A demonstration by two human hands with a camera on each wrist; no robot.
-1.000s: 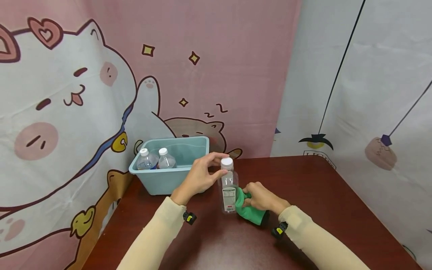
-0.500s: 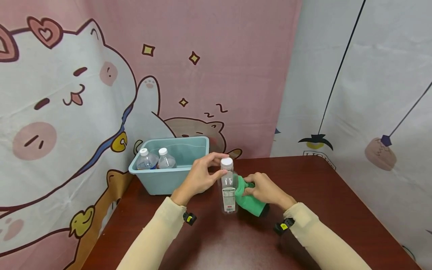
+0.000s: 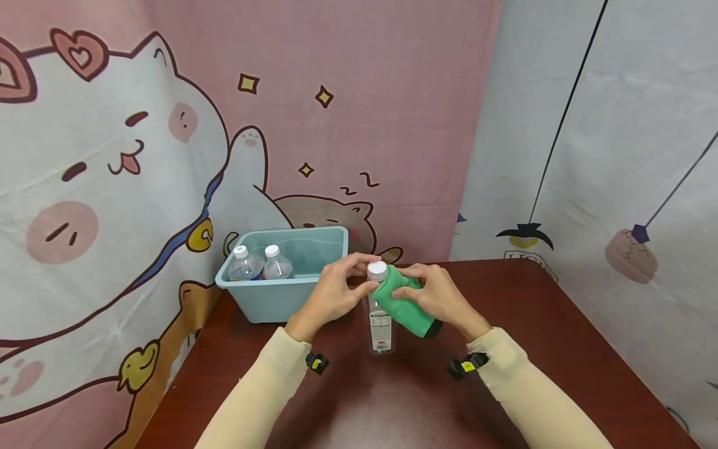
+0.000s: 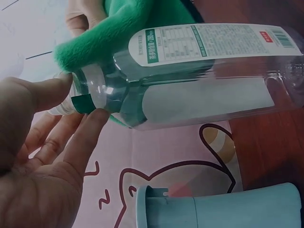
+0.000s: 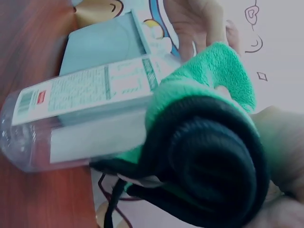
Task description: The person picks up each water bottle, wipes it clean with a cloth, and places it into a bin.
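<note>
A clear plastic bottle (image 3: 381, 330) with a white cap and a printed label stands upright on the table. My left hand (image 3: 335, 288) pinches its neck just below the cap, thumb on one side and fingers on the other, as the left wrist view shows close up. My right hand (image 3: 443, 293) grips a folded green cloth (image 3: 408, 312) with a dark edge and holds it against the bottle's neck and shoulder. In the right wrist view the cloth's rolled dark end (image 5: 209, 166) hides much of the right hand and the bottle's upper part.
Left of the bottle stands a light blue bin (image 3: 275, 302), with two white-capped bottles (image 3: 277, 267) inside at its left end. The dark red-brown table (image 3: 521, 337) reaches back to a printed curtain (image 3: 392, 125).
My right hand has moved the green cloth up along the bottle, from its lower side to its neck. The left hand has kept its place at the neck, and the bottle has not shifted.
</note>
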